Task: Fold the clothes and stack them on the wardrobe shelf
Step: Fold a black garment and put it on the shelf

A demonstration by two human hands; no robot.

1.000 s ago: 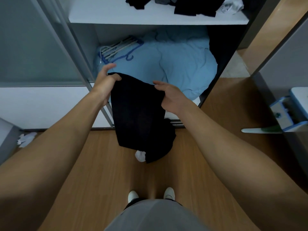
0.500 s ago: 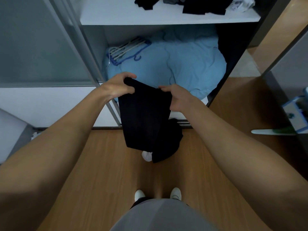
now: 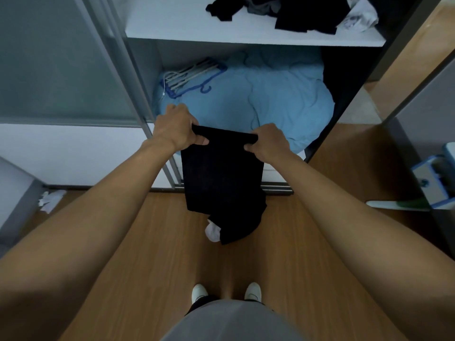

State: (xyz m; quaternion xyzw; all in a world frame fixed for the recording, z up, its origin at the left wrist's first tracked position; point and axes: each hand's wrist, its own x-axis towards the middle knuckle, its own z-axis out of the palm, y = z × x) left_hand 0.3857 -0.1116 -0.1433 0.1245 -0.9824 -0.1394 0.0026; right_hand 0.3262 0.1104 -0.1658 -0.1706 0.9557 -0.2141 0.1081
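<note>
A black garment [image 3: 221, 178] hangs in the air in front of the open wardrobe, above the wooden floor. My left hand [image 3: 176, 129] grips its top left corner and my right hand [image 3: 268, 141] grips its top right corner, both with curled fingers. The top edge is stretched level between them. A small white bit of fabric [image 3: 213, 232] shows at the garment's lower end. The white wardrobe shelf [image 3: 187, 23] is above, with a loose pile of dark clothes [image 3: 305, 13] and a white garment [image 3: 360, 18] at its right.
Under the shelf lies a rumpled light blue quilt [image 3: 270, 99] with several hangers [image 3: 192, 75] on it. A sliding door frame [image 3: 128, 77] stands at the left. Crumpled white paper [image 3: 50, 199] lies on the floor at the left. A blue and white object [image 3: 435, 175] sits at the right.
Both hands have closed firmly on the garment's top corners and pulled its upper edge straight and level. The view has shifted, so the wardrobe sits further right and lower in the frame.
</note>
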